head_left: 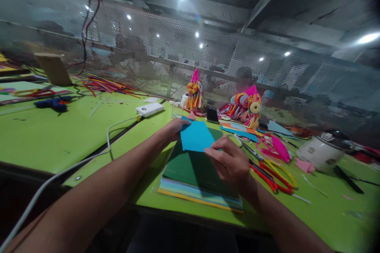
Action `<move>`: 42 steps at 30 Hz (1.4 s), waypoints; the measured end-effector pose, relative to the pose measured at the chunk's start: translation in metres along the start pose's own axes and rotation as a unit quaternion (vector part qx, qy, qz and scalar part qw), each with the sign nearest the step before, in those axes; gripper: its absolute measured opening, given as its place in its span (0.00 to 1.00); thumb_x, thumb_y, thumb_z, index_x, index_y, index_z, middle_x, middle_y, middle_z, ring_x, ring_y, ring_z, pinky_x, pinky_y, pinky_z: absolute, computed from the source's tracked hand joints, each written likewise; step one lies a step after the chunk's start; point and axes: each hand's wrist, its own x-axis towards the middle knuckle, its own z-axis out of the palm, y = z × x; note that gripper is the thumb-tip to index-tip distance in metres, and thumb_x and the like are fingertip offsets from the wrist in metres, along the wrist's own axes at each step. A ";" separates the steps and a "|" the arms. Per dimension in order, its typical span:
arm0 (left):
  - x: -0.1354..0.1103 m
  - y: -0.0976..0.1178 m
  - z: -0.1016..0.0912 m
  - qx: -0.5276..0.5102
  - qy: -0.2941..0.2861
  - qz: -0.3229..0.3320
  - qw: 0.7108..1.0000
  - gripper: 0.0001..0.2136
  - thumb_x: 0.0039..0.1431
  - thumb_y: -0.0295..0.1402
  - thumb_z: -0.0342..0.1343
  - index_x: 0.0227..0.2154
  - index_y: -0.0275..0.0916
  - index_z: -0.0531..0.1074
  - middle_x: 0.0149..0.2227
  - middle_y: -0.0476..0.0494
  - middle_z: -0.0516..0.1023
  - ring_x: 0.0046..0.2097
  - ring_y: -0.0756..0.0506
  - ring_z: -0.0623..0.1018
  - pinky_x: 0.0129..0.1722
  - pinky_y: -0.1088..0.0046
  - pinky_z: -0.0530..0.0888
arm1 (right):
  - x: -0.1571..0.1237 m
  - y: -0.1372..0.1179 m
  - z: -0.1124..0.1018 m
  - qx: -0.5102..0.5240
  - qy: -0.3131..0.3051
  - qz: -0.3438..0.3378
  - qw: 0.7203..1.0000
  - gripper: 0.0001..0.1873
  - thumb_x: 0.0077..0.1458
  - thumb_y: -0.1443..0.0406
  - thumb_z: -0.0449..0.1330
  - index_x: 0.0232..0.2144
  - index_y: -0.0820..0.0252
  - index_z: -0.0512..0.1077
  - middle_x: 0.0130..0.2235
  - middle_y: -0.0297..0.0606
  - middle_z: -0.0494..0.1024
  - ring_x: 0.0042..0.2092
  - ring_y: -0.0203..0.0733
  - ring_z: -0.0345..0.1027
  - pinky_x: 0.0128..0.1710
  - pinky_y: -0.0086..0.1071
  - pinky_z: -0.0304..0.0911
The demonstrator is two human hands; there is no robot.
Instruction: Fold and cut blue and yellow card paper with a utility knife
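A blue paper sheet (196, 136) is held over a stack of coloured sheets (196, 178) whose top sheet is dark green. My left hand (175, 127) grips the blue sheet's far left corner, fingers closed on it. My right hand (230, 162) pinches its near right edge. The stack lies on the green table (59, 134) in front of me.
Red and yellow scissors (274, 176) lie right of the stack. Colourful tasselled paper ornaments (194, 93) (247, 106) stand at the back, with a black phone (212, 115). A white power bank (150, 109) with cable sits left. A white pot (322, 152) stands at right. A mesh screen runs behind.
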 end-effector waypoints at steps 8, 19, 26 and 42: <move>0.000 -0.001 -0.001 0.016 0.000 -0.012 1.000 0.14 0.52 0.26 0.56 0.43 0.30 0.71 0.26 0.39 0.79 0.27 0.41 0.79 0.30 0.65 0.77 | 0.004 -0.006 -0.001 0.095 -0.051 0.055 0.993 0.13 0.56 0.75 0.59 0.41 0.58 0.74 0.35 0.40 0.71 0.36 0.39 0.65 0.36 0.34 0.64; -0.014 -0.003 0.011 0.079 -0.150 0.101 0.980 0.17 0.50 0.26 0.62 0.45 0.36 0.72 0.34 0.43 0.78 0.31 0.48 0.77 0.32 0.74 0.75 | 0.009 0.009 -0.004 0.120 -0.026 0.125 0.985 0.06 0.57 0.72 0.59 0.35 0.59 0.76 0.32 0.38 0.73 0.35 0.37 0.68 0.34 0.32 0.65; -0.034 -0.011 0.032 0.138 -0.273 0.124 0.944 0.20 0.45 0.27 0.66 0.44 0.38 0.75 0.37 0.42 0.79 0.36 0.45 0.78 0.35 0.70 0.75 | 0.006 0.036 -0.007 0.037 0.018 0.208 0.977 0.05 0.54 0.70 0.61 0.28 0.58 0.76 0.30 0.37 0.76 0.35 0.41 0.68 0.37 0.36 0.64; -0.044 -0.010 0.038 0.120 -0.295 0.088 0.944 0.22 0.44 0.28 0.67 0.46 0.38 0.74 0.37 0.40 0.80 0.32 0.43 0.79 0.35 0.67 0.77 | 0.004 0.044 -0.005 0.058 0.015 0.362 0.930 0.14 0.49 0.65 0.64 0.39 0.60 0.71 0.30 0.33 0.72 0.31 0.36 0.65 0.34 0.31 0.64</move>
